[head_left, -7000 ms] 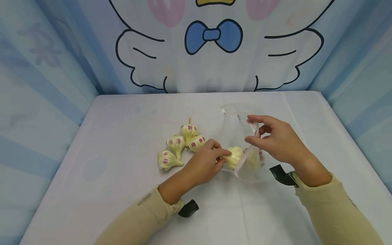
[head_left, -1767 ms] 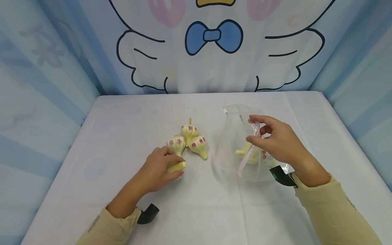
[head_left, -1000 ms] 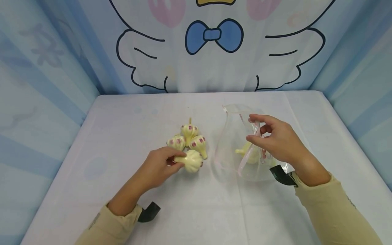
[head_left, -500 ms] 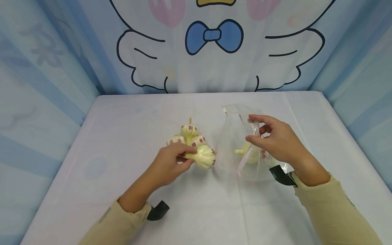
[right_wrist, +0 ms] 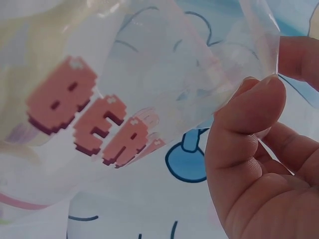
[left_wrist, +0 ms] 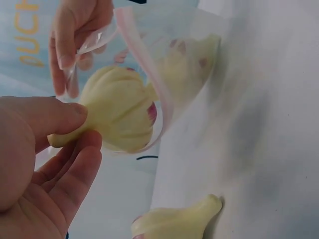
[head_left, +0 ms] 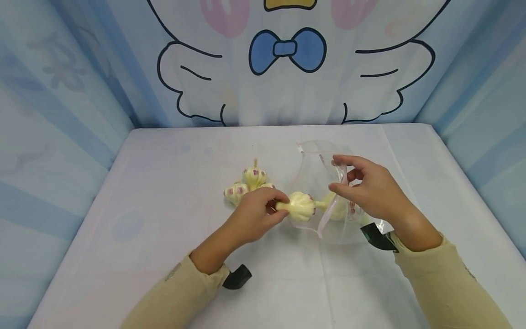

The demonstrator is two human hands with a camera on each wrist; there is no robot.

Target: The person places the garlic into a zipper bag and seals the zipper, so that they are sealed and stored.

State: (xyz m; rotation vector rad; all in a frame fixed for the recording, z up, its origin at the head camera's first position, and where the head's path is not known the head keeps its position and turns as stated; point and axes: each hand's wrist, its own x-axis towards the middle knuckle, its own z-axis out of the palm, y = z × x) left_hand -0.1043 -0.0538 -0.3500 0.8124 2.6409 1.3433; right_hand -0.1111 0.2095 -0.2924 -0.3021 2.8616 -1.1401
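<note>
A pale yellow garlic bulb (head_left: pixel 302 206) with purple patches is pinched by its stem in my left hand (head_left: pixel 256 212). Its round end is at the open mouth of a clear zip bag (head_left: pixel 306 173), as the left wrist view (left_wrist: pixel 117 107) also shows. My right hand (head_left: pixel 370 185) grips the bag's edge between thumb and fingers, holding the mouth apart. Another garlic bulb (head_left: pixel 338 208) lies inside the bag, its stem pointing to the opening. Red block letters (right_wrist: pixel 62 94) are printed on the bag in the right wrist view.
Left of the bag lie more garlic bulbs (head_left: pixel 254 177), close together and partly hidden behind my left hand. The white-covered table (head_left: pixel 164 183) ends at a curtain (head_left: pixel 283 91) with a blue bow print. Black straps (head_left: pixel 238 277) hang at both wrists.
Seven seconds ago my left hand held a bulb in the bag mouth. It then picked another from the table's left group and carried it right to the bag. My right hand stays put.
</note>
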